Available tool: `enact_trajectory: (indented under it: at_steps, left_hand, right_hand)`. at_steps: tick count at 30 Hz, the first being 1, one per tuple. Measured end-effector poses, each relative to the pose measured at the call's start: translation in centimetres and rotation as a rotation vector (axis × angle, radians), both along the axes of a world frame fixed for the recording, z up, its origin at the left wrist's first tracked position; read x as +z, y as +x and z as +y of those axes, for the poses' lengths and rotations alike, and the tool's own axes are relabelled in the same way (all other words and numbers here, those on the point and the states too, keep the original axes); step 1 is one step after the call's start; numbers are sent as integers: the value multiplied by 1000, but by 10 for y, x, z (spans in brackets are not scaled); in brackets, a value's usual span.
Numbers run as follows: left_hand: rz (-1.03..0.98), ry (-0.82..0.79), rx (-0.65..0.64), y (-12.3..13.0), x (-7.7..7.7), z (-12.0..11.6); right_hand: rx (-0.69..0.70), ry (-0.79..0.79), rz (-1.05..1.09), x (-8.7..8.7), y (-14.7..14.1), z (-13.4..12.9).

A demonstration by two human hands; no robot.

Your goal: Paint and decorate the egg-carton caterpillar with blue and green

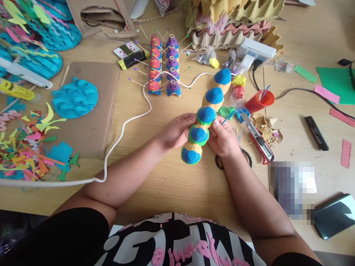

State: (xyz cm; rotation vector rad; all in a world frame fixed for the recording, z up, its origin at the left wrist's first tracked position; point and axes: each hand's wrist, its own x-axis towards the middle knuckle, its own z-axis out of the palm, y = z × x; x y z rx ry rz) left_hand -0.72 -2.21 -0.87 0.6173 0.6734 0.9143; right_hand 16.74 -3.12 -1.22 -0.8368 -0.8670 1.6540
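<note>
An egg carton strip (206, 115) with several bumps is held up over the table between my two hands. Blue clay covers the tops of the bumps, and green clay rims the ones nearest me. My left hand (180, 127) grips the strip's left side with thumb and fingers. On the right side my right hand (222, 135) pinches it near the middle bump. A small blue stick-like tool (229, 116) pokes out by the right fingers; whether they hold it is hard to see. Scissors (249, 157) lie partly hidden beneath the right wrist.
Two decorated carton strips, one red (154, 64) and one purple (173, 64), stand behind with pins sticking out. A white cable (124, 127) crosses the table. Rightward are a red cup (260, 101), a box cutter (257, 138) and a phone (335, 215). Paper scraps (33, 144) lie left.
</note>
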Motion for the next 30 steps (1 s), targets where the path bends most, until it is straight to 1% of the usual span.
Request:
enact_trajectory:
  at_steps: [3, 8, 12, 15, 17, 21, 24, 28, 30]
  left_hand:
    - [-36, -42, -13, 1, -1, 0]
    - [-48, -30, -51, 2, 2, 1]
    - [-46, -53, -29, 1, 4, 0]
    - [-39, -28, -19, 1, 5, -1]
    - [-27, -11, -28, 1, 6, -1]
    - [-57, -35, -39, 2, 2, 0]
    - [-91, -50, -55, 2, -2, 0]
    - [-80, -25, -59, 0, -7, 0]
    - [-62, -10, -63, -1, -8, -1]
  right_hand:
    - [2, -8, 14, 1, 0, 0]
    - [10, -7, 29, 1, 1, 0]
    - [82, 2, 28, -1, 3, 1]
    - [145, -14, 26, -3, 5, 1]
    - [151, -27, 10, -5, 6, 1]
    - [111, -26, 28, -7, 7, 1]
    - [134, -41, 76, -6, 7, 2]
    - [151, -83, 73, -6, 8, 3]
    - [129, -98, 64, -7, 10, 3]
